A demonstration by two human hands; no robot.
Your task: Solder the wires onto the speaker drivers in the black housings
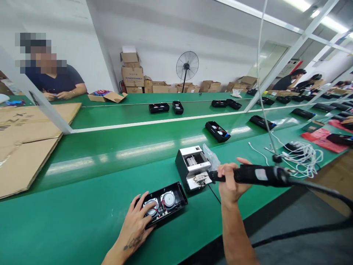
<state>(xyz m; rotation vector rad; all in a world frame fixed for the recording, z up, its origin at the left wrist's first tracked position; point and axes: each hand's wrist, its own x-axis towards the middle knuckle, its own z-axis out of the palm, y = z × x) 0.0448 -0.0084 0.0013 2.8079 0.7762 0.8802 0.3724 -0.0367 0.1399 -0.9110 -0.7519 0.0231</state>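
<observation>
On the far left, flat cardboard sheets (30, 140) lie on the green tabletop (82, 221). Behind them a person in a dark shirt (55, 79) sits with both hands together near a small open box (108, 96).

Near the front edge, the left hand (139, 221) rests flat on a black speaker case (162, 204). Its fingers are spread wide and press down on the left end of the case; they do not close around it. Two round silver speakers (168, 200) sit side by side inside the open case, with thin red wires between them. The case looks like hard plastic, stiff and probably light, so it may slide on the smooth tabletop unless it is pressed down. The wires and the round speakers look easy to hurt, so the outer walls seem the best place to hold it.

Just behind the case stands a small white and black machine (193, 167) with a clear bag (211, 156) beside it.

Farther right, the right hand (230, 182) is closed tight around a black electric screwdriver (256, 175). Its tip points left and touches the small machine. A thick cable runs from its back end off to the right. This tool looks hard and a bit heavy.

Behind it, white cables (303, 154) lie in a pile, and more black cases (217, 131) sit along the belt.
</observation>
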